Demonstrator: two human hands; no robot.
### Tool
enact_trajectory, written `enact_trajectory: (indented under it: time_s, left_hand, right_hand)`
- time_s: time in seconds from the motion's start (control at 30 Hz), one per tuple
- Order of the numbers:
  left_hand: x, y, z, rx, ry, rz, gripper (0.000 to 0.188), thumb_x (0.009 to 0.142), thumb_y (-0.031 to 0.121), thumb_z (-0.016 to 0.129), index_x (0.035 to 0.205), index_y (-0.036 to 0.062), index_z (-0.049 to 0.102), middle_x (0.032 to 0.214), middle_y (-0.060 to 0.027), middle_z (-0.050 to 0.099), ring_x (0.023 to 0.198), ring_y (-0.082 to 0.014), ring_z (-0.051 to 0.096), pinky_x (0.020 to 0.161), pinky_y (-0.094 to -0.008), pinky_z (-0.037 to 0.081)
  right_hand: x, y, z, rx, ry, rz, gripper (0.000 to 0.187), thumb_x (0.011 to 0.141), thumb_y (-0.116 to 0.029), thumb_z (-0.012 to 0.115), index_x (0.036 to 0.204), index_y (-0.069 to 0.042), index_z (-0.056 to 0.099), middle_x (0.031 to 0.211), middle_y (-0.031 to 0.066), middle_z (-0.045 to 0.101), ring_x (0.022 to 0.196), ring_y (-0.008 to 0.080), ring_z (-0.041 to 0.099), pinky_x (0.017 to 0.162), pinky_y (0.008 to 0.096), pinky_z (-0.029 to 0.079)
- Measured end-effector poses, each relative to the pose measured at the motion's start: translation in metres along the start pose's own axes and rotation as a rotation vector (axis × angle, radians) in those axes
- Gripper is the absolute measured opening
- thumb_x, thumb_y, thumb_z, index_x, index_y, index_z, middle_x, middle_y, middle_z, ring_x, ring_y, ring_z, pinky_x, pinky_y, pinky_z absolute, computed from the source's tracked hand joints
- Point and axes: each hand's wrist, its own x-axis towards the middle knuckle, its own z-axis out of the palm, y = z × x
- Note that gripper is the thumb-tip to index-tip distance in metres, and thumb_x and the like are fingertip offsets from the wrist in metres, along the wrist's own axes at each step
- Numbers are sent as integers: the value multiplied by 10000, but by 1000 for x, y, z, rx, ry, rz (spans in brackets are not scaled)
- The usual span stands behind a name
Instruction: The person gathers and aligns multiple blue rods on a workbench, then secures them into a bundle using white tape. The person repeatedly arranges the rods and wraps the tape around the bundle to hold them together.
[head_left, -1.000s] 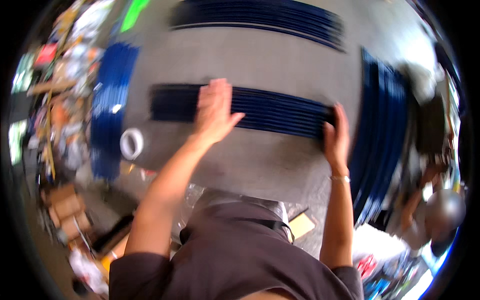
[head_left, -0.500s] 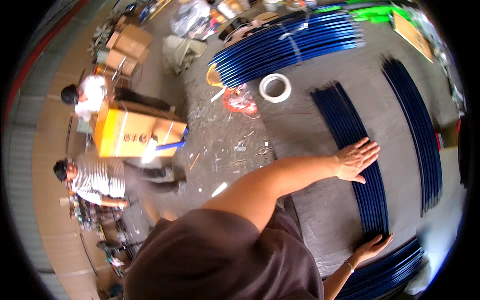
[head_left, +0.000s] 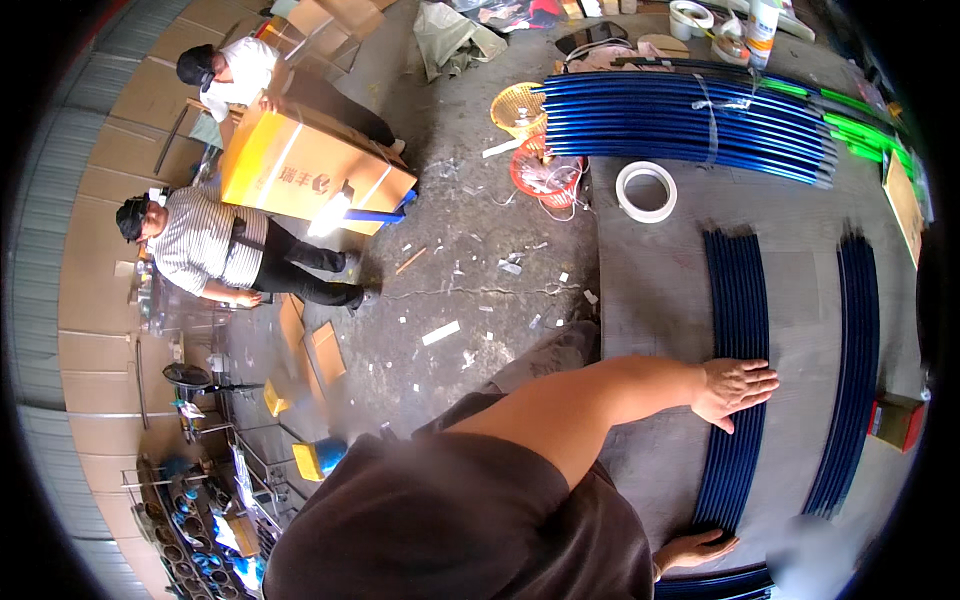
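A flat row of dark blue poles [head_left: 738, 290] lies side by side on the grey table. My left hand [head_left: 735, 390] rests palm down across its middle, fingers stretched out. At the row's near end, my right hand [head_left: 695, 550] touches the pole ends with its fingers extended; part of this hand is under the edge of the poles and hard to make out. A second row of dark blue poles [head_left: 845, 370] lies to the right. More poles [head_left: 720, 585] show at the lower edge, partly cut off.
A strapped bundle of bright blue poles [head_left: 650, 120] and a white tape roll [head_left: 646, 192] lie at the far end. Baskets [head_left: 548, 180] stand left of the table [head_left: 650, 290]. Two people stand by a large carton [head_left: 310, 170] on a blue trolley. A small red box [head_left: 897, 420] sits at right.
The whole view has swung, so the table and people appear shifted. My left hand stays on the pole row with its fingers closer together; my right hand remains at the near end.
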Motion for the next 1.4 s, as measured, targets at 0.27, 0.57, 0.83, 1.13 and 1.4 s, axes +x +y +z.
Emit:
enact_trajectory:
  time_s: [0.27,0.57,0.83,1.13,1.4]
  left_hand:
    - [-28,-2,-7,-40,-60,-98,956,938,701,299,1526,-44,186,1624,-190,115,1517,-293,60,1239,-460,16]
    - [-16,-4,-33,-474,-40,-77,939,854,471,681,1514,-29,238,1597,-227,188,1499,-359,130,1226,-476,100]
    - [12,-10,-33,-122,-91,25,870,920,496,570,1488,-84,255,1569,-262,242,1482,-367,203,1218,-470,149]
    - [17,-22,-25,-47,-106,58,832,949,445,543,1509,-68,204,1594,-236,186,1489,-350,179,1224,-458,130]
    - [22,-28,-22,-8,-106,79,812,965,443,520,1514,-59,193,1599,-229,172,1492,-355,162,1222,-461,132]
  right_hand:
    - [0,5,9,32,-59,-59,483,1033,-306,482,1393,17,476,1452,192,473,1354,348,436,1138,460,367]
    - [4,-53,-35,266,-141,214,457,975,-125,556,1398,19,462,1456,209,458,1372,364,400,1174,468,273]
    - [-9,-45,-32,372,10,310,498,954,-76,517,1434,11,416,1507,198,410,1446,362,307,1191,439,222]
    - [-125,-99,-98,294,-206,276,568,901,-114,584,1422,19,405,1476,233,425,1400,445,348,1155,521,278]
    - [-142,-106,-94,178,-303,236,596,876,-144,609,1416,13,410,1494,210,412,1398,410,365,1164,524,266]
